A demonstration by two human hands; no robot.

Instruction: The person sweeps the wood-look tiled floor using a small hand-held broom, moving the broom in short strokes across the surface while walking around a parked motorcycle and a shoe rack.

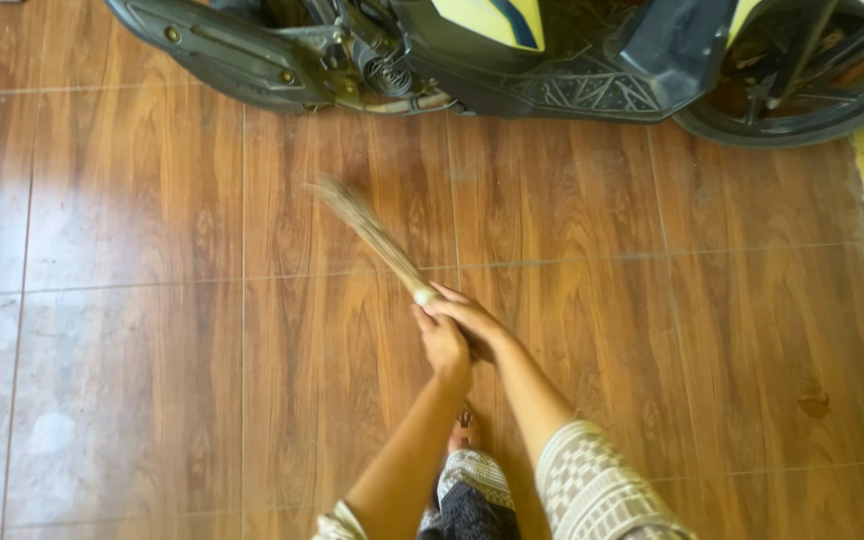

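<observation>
Broom (377,240) bristles blurred, handle hidden.

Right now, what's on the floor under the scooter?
Under the scooter only wood-look floor tiles show in front; its body covers the floor beneath. Both hands grip a broom nearby.

Counted: one stick broom (377,240), bristles out at 11 o'clock. Two hands on it, left hand (444,345) and right hand (470,320). One scooter (512,50) at 12 o'clock, one wheel (802,75) visible. One bare foot (465,432) at 6 o'clock.
</observation>
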